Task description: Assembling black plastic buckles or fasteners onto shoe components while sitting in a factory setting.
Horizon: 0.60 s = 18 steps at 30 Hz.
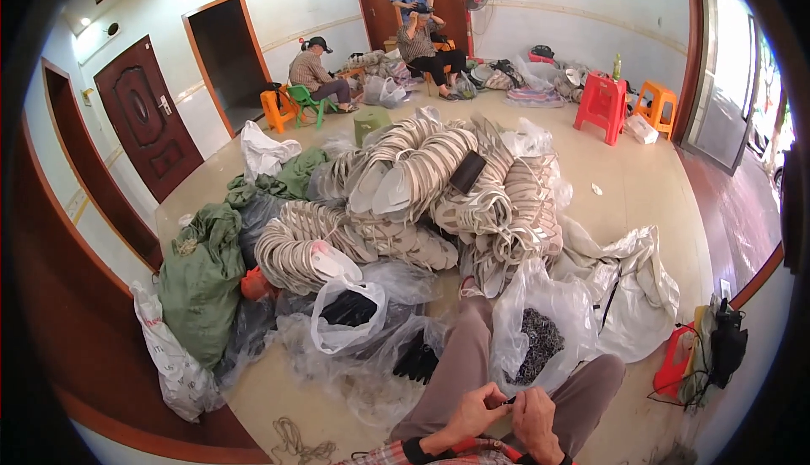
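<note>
While left hand (pixel 474 414) and right hand (pixel 535 421) pinch small dark piece (pixel 509 401) | crinkled plastic bag (pixel 580 317) holds grainy bits (pixel 538 345)

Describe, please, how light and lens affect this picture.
Head view: daylight washes out the open door at right; head view: fisheye distortion tilts the dark red door at left; head view: the small dark piece between left hand and right hand lacks clear detail.

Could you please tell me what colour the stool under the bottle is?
The stool is red; it shows best in the head view.
</note>
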Available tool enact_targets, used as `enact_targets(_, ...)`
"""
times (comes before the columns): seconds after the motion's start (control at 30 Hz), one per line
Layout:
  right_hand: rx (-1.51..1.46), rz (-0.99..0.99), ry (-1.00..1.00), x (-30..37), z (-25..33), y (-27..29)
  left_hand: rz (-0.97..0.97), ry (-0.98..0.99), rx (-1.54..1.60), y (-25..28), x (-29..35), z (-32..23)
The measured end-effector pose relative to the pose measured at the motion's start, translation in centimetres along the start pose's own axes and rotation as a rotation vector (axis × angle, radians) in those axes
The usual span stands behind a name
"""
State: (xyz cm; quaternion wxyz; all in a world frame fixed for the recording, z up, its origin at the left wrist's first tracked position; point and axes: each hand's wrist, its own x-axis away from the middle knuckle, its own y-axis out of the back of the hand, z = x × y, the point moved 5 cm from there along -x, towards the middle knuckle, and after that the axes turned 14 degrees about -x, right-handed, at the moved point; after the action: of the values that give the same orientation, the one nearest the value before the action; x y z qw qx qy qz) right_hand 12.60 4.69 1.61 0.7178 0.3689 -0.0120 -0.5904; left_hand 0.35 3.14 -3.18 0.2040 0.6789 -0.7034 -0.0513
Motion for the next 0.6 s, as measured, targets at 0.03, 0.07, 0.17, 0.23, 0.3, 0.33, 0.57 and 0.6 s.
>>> enact_targets(0.03, -0.035, 0.002, -0.047, -0.2, 0.2, 0.0, -0.024, -0.002, 0.019, -0.1, -0.2, 0.6)
enact_targets(0.07, -0.075, -0.003, -0.002, -0.3, 0.5, -0.1, -0.044, -0.002, 0.038, -0.2, -0.3, 1.1)
enact_targets(0.17, -0.194, 0.025, -0.168, -0.1, 0.9, 0.2, -0.103, -0.069, 0.116, -0.6, -0.2, 1.5)
enact_targets(0.23, -0.185, 0.014, -0.161, 0.1, -0.1, 0.1, -0.086, -0.048, 0.15, -1.1, -0.1, 1.2)
enact_targets(0.3, -0.174, 0.002, -0.158, 0.1, -0.8, 0.0, -0.064, -0.026, 0.186, -1.3, 0.1, 0.5)
enact_targets(0.33, -0.092, -0.021, -0.059, 0.1, -0.5, 0.1, -0.097, -0.129, 0.068, -0.9, 0.3, -0.5)
enact_targets(0.57, 0.01, 0.059, 0.094, -1.3, 0.4, 1.2, -0.182, -0.522, -0.553, 1.1, 0.7, -4.1)
enact_targets(0.6, 0.01, 0.059, 0.094, -1.4, 0.5, 1.4, -0.181, -0.522, -0.553, 1.0, 0.5, -3.9)
